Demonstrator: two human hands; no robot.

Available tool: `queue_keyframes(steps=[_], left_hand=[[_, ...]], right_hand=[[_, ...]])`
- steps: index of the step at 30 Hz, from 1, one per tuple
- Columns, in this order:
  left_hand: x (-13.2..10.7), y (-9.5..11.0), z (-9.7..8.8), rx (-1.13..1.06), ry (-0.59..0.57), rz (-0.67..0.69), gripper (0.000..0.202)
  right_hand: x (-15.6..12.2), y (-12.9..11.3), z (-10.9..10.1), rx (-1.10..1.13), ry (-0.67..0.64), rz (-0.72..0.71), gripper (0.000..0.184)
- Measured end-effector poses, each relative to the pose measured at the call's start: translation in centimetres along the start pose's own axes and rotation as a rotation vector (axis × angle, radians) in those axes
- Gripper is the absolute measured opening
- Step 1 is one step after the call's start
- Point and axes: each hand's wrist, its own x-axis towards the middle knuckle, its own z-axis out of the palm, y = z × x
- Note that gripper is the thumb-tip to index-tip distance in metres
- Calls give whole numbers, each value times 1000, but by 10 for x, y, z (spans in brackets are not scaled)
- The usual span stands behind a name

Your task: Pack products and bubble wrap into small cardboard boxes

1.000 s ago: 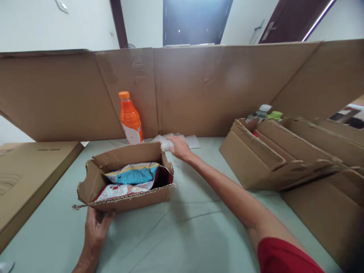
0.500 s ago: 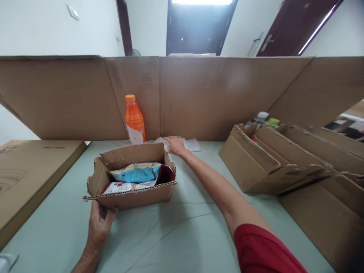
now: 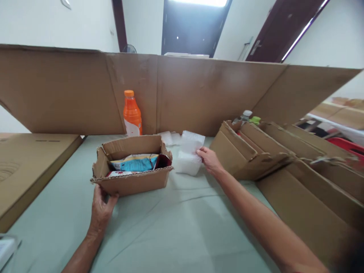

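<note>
My left hand (image 3: 102, 208) grips the near left corner of a small open cardboard box (image 3: 139, 184), thumb along its front, its other fingers partly hidden. Inside lie a blue and yellow snack packet (image 3: 139, 163) and a red and white packet (image 3: 121, 173), with a dark red piece at the right end. To the right of the box, my right hand (image 3: 210, 160) pinches the edge of a translucent white sheet that looks like bubble wrap (image 3: 189, 153); it hangs in folds over the table. More white pieces (image 3: 170, 138) lie behind it, near the orange bottle (image 3: 132, 115).
A cardboard screen (image 3: 199, 94) stands along the back. Several open cardboard boxes (image 3: 241, 159) fill the right side, one with bottles in it. A large flat carton (image 3: 36, 167) lies at left on the pale green table (image 3: 159, 235). A white object (image 3: 8, 248) sits at lower left.
My right hand has come back toward me and to the right from the rear of the table, lifting the translucent sheet. My left hand stays on the box corner. The view has shifted slightly.
</note>
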Motion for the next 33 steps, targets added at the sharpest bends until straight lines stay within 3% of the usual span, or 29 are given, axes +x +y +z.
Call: queue_keyframes(steps=[2,5,10,12,14,16,19,21,24,28,31,33], left_hand=[[0,2,0,2,-13,9,60],[-1,4,-3,24,-42,8,60],[-2,14,-12,241,49,97,56],[-2,18,-14,338,66,136,49],[-3,20,-15,414,43,159,40],[-4,21,-14,456,-1,145,34],[-5,21,-11,448,-36,81,33],[-6,22,-9,420,-44,54,36],[-7,22,-12,356,-61,24,37],[-8,15,-18,305,-95,-39,38],[-8,12,-16,201,-86,-106,61],[-9,15,-13,114,-86,-141,83]], right_hand=[[-23,18,-16,-1,-14,49,34],[-32,30,-33,-16,-6,87,37],[-25,21,-50,-107,46,79,55],[-37,12,-50,-214,123,-27,55],[-58,-1,-40,-294,115,-225,52],[-82,-19,-18,-255,-55,-392,55],[-112,-47,27,-42,-422,-383,65],[-127,-61,51,36,-539,-299,62],[-149,-68,61,50,-497,-216,49],[-173,-66,52,63,-437,-182,45],[-167,-66,56,81,-434,-149,47],[-153,-64,59,148,-435,-179,58]])
